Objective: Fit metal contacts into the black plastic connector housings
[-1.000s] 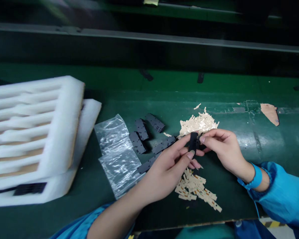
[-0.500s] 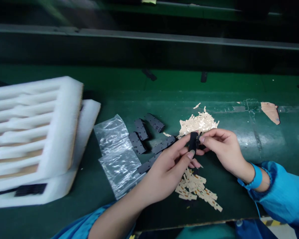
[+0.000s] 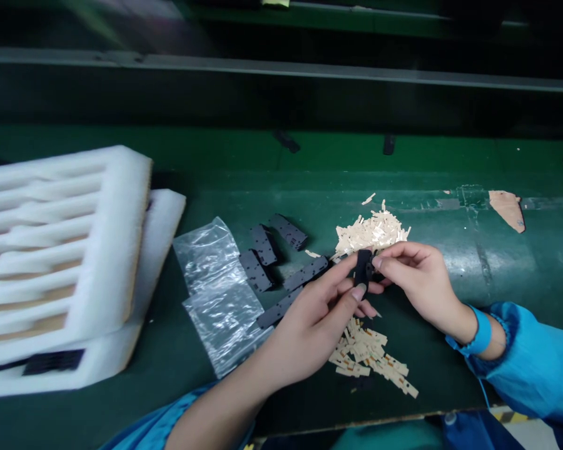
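Note:
Between the thumb and fingers of my left hand is a small black plastic part, held upright. My right hand pinches at the right side of that part with thumb and forefinger; whatever sits between these fingertips is too small to make out. Just beyond the hands lies a heap of small cream-coloured pieces. Nearer to me, below the left fingers, is a second pile of cream strips, some with brownish marks. Several black plastic parts lie left of my hands, partly hidden by the left one.
A clear plastic bag lies flat left of the black parts. Stacked white foam trays with slots fill the left side. A torn brown scrap rests at the right. More black pieces lie at the back beneath a metal rail.
The hands stay nearly in place on the black part, with the right fingertips shifting slightly at its side. The whole view has moved a little.

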`<state>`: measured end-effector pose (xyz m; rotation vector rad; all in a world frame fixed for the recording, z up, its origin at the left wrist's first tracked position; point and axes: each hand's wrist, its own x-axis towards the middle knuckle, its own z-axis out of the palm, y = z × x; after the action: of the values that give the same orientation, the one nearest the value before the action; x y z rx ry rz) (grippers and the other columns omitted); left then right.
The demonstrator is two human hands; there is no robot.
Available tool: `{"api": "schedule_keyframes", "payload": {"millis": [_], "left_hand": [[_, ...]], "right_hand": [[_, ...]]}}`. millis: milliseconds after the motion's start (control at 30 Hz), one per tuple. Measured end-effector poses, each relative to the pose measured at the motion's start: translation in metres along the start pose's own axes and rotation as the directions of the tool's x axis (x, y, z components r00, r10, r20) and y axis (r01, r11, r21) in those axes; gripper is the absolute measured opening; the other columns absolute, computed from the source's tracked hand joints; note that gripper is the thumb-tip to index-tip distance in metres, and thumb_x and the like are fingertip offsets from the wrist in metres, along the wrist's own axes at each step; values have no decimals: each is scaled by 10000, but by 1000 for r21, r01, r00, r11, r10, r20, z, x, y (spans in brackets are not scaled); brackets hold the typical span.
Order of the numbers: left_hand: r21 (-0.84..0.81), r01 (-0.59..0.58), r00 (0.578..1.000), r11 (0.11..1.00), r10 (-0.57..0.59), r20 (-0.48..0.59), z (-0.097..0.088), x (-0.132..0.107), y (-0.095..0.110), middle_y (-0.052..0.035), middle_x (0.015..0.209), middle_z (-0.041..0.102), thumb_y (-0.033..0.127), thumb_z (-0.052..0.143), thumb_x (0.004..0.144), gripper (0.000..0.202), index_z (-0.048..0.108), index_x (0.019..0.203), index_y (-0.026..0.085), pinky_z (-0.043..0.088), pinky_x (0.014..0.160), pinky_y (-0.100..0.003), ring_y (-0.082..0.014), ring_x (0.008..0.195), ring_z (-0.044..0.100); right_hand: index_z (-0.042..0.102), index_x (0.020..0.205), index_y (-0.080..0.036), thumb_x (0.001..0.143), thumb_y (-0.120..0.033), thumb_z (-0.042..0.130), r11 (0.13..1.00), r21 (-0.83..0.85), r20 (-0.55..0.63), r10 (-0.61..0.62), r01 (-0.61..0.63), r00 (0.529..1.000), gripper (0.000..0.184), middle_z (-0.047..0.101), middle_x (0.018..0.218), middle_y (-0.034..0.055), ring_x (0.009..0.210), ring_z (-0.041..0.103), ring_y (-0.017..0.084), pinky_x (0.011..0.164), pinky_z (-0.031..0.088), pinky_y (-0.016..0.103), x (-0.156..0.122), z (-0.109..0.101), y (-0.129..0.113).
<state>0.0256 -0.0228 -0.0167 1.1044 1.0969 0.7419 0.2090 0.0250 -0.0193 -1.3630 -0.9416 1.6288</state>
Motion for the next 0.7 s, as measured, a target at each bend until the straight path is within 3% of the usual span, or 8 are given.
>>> {"api": "schedule_keyframes", "payload": {"millis": [700], "left_hand": [[-14, 35, 999, 999, -36, -15, 0, -1, 4, -79, 970, 796, 299, 558, 1040, 580, 426, 1575, 118, 637, 886, -374, -202, 831, 779]], "right_hand": [[743, 707, -198, 698, -260, 832, 1000, -11, 41, -22, 22, 999, 109, 746, 687, 8, 605, 664, 134, 580, 540, 268, -1, -1, 3]]}}
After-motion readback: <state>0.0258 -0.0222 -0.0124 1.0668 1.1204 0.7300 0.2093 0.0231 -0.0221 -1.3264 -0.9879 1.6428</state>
